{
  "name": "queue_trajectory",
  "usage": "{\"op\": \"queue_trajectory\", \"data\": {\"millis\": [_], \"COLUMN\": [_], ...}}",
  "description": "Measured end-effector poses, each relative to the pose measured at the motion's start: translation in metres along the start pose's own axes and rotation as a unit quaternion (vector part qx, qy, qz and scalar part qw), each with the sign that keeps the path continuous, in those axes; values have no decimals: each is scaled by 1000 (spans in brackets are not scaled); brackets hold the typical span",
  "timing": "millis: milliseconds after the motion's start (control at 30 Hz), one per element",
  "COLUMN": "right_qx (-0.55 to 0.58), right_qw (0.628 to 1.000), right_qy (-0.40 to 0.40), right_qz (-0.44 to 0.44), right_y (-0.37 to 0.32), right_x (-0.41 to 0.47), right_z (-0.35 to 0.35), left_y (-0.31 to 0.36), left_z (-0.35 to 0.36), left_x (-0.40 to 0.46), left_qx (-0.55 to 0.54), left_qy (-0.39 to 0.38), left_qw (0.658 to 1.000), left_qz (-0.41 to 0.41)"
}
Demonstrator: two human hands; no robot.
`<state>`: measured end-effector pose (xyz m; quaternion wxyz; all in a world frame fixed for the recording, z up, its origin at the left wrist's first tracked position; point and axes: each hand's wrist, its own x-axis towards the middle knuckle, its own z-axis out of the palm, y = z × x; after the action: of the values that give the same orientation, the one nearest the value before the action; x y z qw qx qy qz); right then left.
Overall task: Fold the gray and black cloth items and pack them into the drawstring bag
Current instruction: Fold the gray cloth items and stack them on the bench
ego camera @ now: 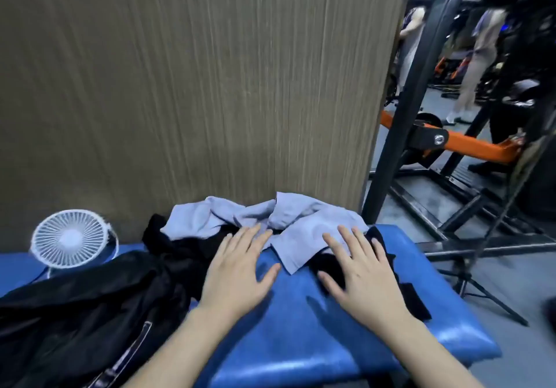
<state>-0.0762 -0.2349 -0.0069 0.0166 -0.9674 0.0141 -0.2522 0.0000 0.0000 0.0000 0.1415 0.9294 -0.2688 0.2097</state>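
I find both hands over the blue padded bench point(301, 336), palms down, fingers straight and spread, holding nothing. My left hand point(237, 270) has its fingertips at the near edge of the gray cloth point(270, 219); my right hand point(364, 279) lies partly on that cloth and partly on a black cloth point(331, 264) beneath it.

The gray cloth sits crumpled at the far edge of the bench, against the wood-grain panel point(180, 87). Black cloth shows under it on both sides, running to the right edge of the bench. A larger black item, which I take to be the drawstring bag point(75, 312), lies slack at the near left; I cannot confirm its opening. A small white fan point(70, 239) stands at the far left.

My judgement: the gray cloth is light, soft and limp and will not hold shape when lifted. The bench cover looks slick, so the cloth may slide. I would pinch it at two hem corners, shake it flat, then fold. The cloths overlap, so they should be separated first.
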Motion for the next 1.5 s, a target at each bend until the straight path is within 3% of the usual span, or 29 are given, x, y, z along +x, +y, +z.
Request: {"op": "queue_trajectory", "data": {"millis": [133, 333, 467, 533, 633, 900, 1067, 1200, 1300, 1400, 1500], "right_qx": [-16, 6, 51, 79, 102, 37, 110, 186, 228, 292, 348], "right_qw": [997, 993, 985, 981, 983, 993, 982, 979, 971, 937, 904], "right_qy": [-52, -95, -145, -156, -117, 115, 154, 72, -69, -194, -247], "right_qz": [45, 74, 82, 85, 95, 10, -9, 37, 18, -2, 7], "right_y": [36, 66, 77, 82, 81, 70, 39, 11, 3, 4, 4], "right_x": [43, 79, 82, 78, 74, 73, 71, 54, 36, 16, -2], "right_z": [42, 84, 98, 101, 102, 89, 46, 11, 6, 9, 13], "left_y": [5, 11, 7, 5, 4, -1, -13, -29, -38, -49, -60], "left_z": [55, 110, 127, 128, 126, 103, 64, 32, 16, 8, 4], "left_x": [30, 55, 56, 54, 52, 47, 35, 18, 0, -23, -50], "left_qx": [-65, -67, -63, -67, -74, -123, -199, -303, -308, -319, -320], "left_qy": [-58, -130, -143, -108, -41, 46, 78, 70, 53, 29, 5], "left_qw": [994, 987, 984, 987, 991, 985, 967, 938, 936, 930, 928], "left_qz": [-66, -71, -88, -100, -104, -107, -137, -152, -160, -181, -192]}}
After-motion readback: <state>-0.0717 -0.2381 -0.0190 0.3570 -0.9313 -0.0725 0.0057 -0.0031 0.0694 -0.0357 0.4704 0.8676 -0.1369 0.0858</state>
